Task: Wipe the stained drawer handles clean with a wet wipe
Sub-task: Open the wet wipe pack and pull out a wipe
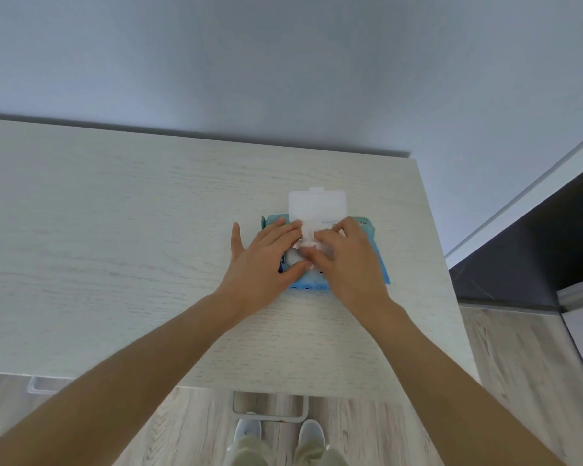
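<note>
**A:** Hands first. Your left hand (263,260) lies flat on the blue wet wipe pack (377,260), fingers straight and spread, the thumb pointing off to the left over the table (115,230). Its grip is released; it only presses the pack down.

**B:** And the right one?

**A:** Your right hand (350,260) sits on the right half of the pack, its fingers curled inward at the opening. They pinch the wet wipe (307,235), a white crumpled bit showing between your two hands, so that grip is grasping the wipe.

**B:** Is the pack's lid up?

**A:** Yes. The white lid (317,203) stands folded back on the far side of the pack, beyond your fingertips.

**B:** Where does the pack lie?

**A:** On the pale wood-grain table, toward its right end, near the right edge and closer to the far wall than to you.

**B:** And the drawer handles?

**A:** You see two below the near edge of the table. One drawer handle (270,417), a light loop, juts out just above your shoes (312,432). Another handle (36,388) shows at the left, partly hidden by your left forearm. Whether either is stained, you cannot tell from here. Both hands are well apart from them.
</note>
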A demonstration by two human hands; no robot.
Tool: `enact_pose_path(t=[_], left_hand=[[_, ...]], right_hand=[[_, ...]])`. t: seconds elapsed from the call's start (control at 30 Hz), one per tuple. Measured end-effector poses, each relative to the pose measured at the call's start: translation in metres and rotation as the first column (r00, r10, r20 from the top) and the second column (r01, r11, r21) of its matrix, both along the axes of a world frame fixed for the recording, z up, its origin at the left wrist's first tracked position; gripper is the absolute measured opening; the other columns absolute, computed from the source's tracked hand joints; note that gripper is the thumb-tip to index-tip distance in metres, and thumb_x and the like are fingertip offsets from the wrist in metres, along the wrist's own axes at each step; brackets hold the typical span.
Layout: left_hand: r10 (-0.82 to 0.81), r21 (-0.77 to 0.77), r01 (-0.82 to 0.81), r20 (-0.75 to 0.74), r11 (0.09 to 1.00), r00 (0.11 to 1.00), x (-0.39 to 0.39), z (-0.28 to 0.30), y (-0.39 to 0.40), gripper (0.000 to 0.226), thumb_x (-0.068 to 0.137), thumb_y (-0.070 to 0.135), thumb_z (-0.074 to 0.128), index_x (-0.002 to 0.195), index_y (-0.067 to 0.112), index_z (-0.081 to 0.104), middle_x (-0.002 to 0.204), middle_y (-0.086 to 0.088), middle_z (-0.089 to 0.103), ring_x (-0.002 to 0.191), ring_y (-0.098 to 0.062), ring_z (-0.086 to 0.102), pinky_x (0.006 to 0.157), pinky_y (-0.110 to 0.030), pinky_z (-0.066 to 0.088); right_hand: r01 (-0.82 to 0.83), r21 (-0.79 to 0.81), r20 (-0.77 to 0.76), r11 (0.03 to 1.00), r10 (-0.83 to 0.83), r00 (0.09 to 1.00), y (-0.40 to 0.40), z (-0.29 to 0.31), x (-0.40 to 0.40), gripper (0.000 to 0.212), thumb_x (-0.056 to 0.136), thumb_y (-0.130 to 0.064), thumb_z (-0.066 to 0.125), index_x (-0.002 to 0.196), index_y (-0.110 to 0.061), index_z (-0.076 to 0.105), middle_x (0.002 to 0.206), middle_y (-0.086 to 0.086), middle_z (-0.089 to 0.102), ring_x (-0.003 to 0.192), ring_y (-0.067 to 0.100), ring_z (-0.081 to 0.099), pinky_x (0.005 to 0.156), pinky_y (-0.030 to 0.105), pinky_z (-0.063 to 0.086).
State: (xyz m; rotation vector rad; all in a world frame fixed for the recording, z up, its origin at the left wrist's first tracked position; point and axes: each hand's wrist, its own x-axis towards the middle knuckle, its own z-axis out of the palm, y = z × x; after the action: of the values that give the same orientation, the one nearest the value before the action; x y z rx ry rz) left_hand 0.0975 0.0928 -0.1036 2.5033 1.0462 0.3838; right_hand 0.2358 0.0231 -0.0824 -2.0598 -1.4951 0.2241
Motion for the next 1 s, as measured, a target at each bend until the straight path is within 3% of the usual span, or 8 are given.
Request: enact_pose_path(t=[0.07, 0.17, 0.27, 0.37, 0.47, 0.67, 0.8, 1.0], left_hand=[[-0.001, -0.004, 0.001, -0.011, 1.0, 1.0, 0.0, 0.0, 0.0, 0.061, 0.091, 0.054, 0.046, 0.146, 0.032, 0.031, 0.153, 0.02, 0.024, 0.138, 0.01, 0.004, 0.109, -0.045, -0.022], [0.002, -0.011, -0.002, -0.016, 1.0, 1.0, 0.0, -0.001, 0.001, 0.063, 0.091, 0.055, 0.046, 0.147, 0.034, 0.027, 0.153, 0.021, 0.022, 0.13, 0.016, -0.002, 0.108, -0.043, -0.024], [0.01, -0.006, -0.01, 0.01, 1.0, 1.0, -0.001, -0.002, 0.001, 0.065, 0.091, 0.054, 0.048, 0.148, 0.035, 0.023, 0.154, 0.019, 0.021, 0.132, 0.014, 0.002, 0.11, -0.043, -0.022], [0.003, 0.004, -0.003, 0.045, 1.0, 0.999, 0.001, 0.001, 0.0, 0.079, 0.089, 0.052, 0.053, 0.144, 0.045, -0.003, 0.158, 0.015, 0.007, 0.134, 0.008, 0.004, 0.112, -0.043, -0.019], [0.015, -0.043, -0.01, 0.11, 0.999, 0.994, 0.003, 0.007, -0.003, 0.088, 0.086, 0.049, 0.058, 0.139, 0.047, -0.012, 0.158, 0.009, 0.014, 0.143, -0.004, 0.009, 0.112, -0.033, -0.022], [-0.225, 0.204, 0.263, -0.191, 0.943, 0.955, 0.003, 0.01, -0.006, 0.069, 0.088, 0.064, 0.004, 0.148, 0.035, 0.02, 0.156, 0.013, -0.001, 0.143, -0.007, -0.013, 0.113, -0.045, -0.022], [-0.229, 0.221, 0.307, -0.318, 0.926, 0.92, 0.004, 0.008, -0.006, 0.072, 0.086, 0.061, -0.005, 0.149, 0.036, 0.016, 0.159, 0.009, 0.001, 0.146, -0.012, -0.01, 0.115, -0.048, -0.017], [-0.205, 0.108, 0.222, -0.147, 0.969, 0.968, 0.011, 0.014, 0.002, 0.075, 0.086, 0.061, -0.004, 0.143, 0.035, 0.037, 0.159, 0.008, 0.012, 0.146, -0.01, 0.005, 0.118, -0.041, -0.01]], right_hand=[[0.04, 0.038, -0.006, 0.998, -0.04, 0.999, 0.003, 0.0, -0.003, 0.021, 0.092, -0.028, 0.059, 0.093, -0.008, 0.065, 0.088, 0.003, 0.052, 0.081, 0.016, 0.05, 0.064, 0.024, 0.038], [0.222, 0.172, -0.372, 0.96, -0.146, 0.917, 0.002, 0.015, 0.005, 0.015, 0.095, -0.022, 0.055, 0.081, -0.016, 0.056, 0.073, -0.002, 0.06, 0.063, 0.014, 0.053, 0.06, 0.026, 0.046], [0.298, 0.184, -0.486, 0.937, -0.177, 0.856, -0.003, 0.035, 0.027, 0.016, 0.096, -0.022, 0.051, 0.09, -0.036, 0.053, 0.07, -0.017, 0.064, 0.067, -0.005, 0.058, 0.059, 0.01, 0.047], [0.24, 0.077, -0.428, 0.968, -0.185, 0.885, -0.009, 0.04, 0.041, 0.028, 0.097, -0.018, 0.045, 0.112, -0.038, 0.057, 0.075, -0.017, 0.062, 0.065, -0.002, 0.053, 0.059, 0.007, 0.041], [0.218, -0.018, -0.42, 0.976, -0.205, 0.884, -0.018, 0.033, 0.04, 0.019, 0.092, -0.019, 0.05, 0.094, -0.033, 0.063, 0.077, -0.019, 0.062, 0.061, -0.002, 0.054, 0.055, 0.011, 0.041], [0.26, -0.005, -0.384, 0.966, -0.242, 0.891, -0.026, 0.015, 0.033, 0.016, 0.089, -0.032, 0.062, 0.079, -0.021, 0.057, 0.08, -0.01, 0.059, 0.074, 0.003, 0.053, 0.06, 0.014, 0.038], [0.224, 0.037, -0.3, 0.974, -0.203, 0.932, -0.025, 0.013, 0.029, 0.006, 0.092, -0.019, 0.057, 0.088, -0.024, 0.056, 0.085, -0.013, 0.057, 0.075, 0.002, 0.052, 0.061, 0.007, 0.038], [0.013, -0.043, 0.086, 0.999, -0.01, 0.996, -0.029, 0.008, 0.02, 0.033, 0.088, 0.005, 0.053, 0.117, -0.008, 0.064, 0.107, 0.011, 0.056, 0.101, 0.025, 0.05, 0.08, 0.034, 0.048]])
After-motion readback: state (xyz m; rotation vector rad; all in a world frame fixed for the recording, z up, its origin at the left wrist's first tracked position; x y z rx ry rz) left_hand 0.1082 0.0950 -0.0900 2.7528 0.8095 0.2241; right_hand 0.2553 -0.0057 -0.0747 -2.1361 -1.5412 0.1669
